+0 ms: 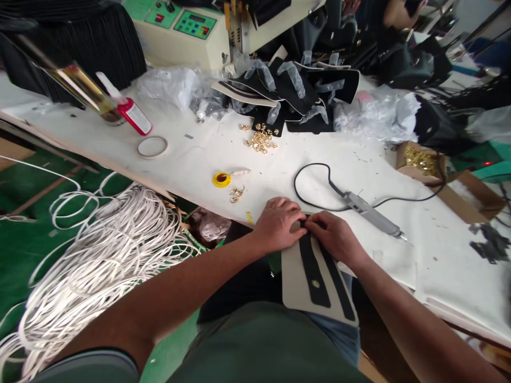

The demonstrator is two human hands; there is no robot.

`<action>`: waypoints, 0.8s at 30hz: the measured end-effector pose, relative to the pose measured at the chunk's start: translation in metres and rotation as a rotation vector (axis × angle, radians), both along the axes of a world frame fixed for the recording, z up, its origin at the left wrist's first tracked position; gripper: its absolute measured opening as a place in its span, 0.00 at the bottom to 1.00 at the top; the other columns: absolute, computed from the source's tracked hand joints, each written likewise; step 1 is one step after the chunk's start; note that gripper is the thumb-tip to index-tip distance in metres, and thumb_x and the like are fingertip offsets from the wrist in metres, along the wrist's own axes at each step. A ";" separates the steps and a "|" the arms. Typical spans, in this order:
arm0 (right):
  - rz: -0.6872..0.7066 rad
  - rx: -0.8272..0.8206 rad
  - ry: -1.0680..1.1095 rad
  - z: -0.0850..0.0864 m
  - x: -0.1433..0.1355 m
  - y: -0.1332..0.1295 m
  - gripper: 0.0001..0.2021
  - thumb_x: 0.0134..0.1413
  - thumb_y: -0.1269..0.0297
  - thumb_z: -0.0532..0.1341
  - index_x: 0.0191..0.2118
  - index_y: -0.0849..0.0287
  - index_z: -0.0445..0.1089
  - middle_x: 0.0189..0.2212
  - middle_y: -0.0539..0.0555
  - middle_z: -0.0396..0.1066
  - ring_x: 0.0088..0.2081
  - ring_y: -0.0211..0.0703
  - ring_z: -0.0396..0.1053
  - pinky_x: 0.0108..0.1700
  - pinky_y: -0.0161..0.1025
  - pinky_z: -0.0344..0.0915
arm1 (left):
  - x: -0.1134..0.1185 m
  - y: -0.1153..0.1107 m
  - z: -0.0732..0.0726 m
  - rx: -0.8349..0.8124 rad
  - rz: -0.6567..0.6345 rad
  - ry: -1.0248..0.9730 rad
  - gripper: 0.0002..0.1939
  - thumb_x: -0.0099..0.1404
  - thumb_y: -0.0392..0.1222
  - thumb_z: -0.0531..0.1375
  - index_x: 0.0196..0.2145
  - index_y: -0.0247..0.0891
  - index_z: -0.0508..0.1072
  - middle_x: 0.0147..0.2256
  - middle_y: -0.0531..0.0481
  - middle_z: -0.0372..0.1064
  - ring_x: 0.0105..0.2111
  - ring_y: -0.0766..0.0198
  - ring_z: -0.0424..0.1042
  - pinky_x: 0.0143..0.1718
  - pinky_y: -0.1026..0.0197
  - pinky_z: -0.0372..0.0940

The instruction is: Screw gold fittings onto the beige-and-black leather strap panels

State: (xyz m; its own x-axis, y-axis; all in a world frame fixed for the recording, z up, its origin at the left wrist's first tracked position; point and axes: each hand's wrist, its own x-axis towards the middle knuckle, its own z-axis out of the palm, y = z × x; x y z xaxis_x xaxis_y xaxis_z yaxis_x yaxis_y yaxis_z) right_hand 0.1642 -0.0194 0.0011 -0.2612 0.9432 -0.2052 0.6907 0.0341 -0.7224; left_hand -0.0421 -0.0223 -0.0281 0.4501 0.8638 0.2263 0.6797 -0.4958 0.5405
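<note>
At the table's front edge, my left hand (pixel 280 223) and my right hand (pixel 334 234) meet over the top end of a beige panel (pixel 293 276). Black strips (pixel 315 266) run down this panel, one bearing a round gold piece. The fingers of both hands are pinched together on the black strip's upper end; any small part between them is hidden. The panel's lower end hangs over my lap. Just beyond my hands lie a few gold rings (pixel 236 194) and a yellow round container (pixel 221 179) with a thin tool resting on it.
A grey electric screwdriver (pixel 373 214) with a black cord lies right. Gold fittings (pixel 261 139), black pieces (pixel 295 88) and plastic bags (pixel 171 88) sit farther back. A red bottle (pixel 136 115), tape ring (pixel 152 147) and machine (pixel 183 32) stand left; a box (pixel 419 164) is right.
</note>
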 end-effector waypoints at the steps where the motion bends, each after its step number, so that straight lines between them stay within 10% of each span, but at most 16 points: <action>1: 0.000 -0.005 -0.003 0.001 0.000 0.000 0.10 0.61 0.55 0.63 0.35 0.54 0.75 0.33 0.50 0.76 0.37 0.46 0.72 0.43 0.41 0.63 | 0.000 0.000 0.000 0.000 -0.002 0.000 0.13 0.67 0.52 0.66 0.46 0.44 0.79 0.51 0.47 0.75 0.54 0.49 0.67 0.59 0.42 0.61; 24: 0.042 -0.215 -0.089 0.013 -0.001 0.019 0.13 0.57 0.52 0.63 0.28 0.56 0.73 0.22 0.46 0.68 0.26 0.38 0.61 0.29 0.36 0.55 | 0.000 0.000 -0.002 -0.016 0.003 -0.008 0.14 0.68 0.52 0.65 0.48 0.44 0.78 0.52 0.47 0.75 0.55 0.49 0.67 0.62 0.42 0.59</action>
State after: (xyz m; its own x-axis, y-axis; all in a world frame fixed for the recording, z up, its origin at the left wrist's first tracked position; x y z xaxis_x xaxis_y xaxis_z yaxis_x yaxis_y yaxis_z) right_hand 0.1629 0.0001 0.0142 -0.2711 0.8639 -0.4245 0.7534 -0.0840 -0.6522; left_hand -0.0420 -0.0218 -0.0299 0.4454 0.8688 0.2161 0.6772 -0.4849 0.5534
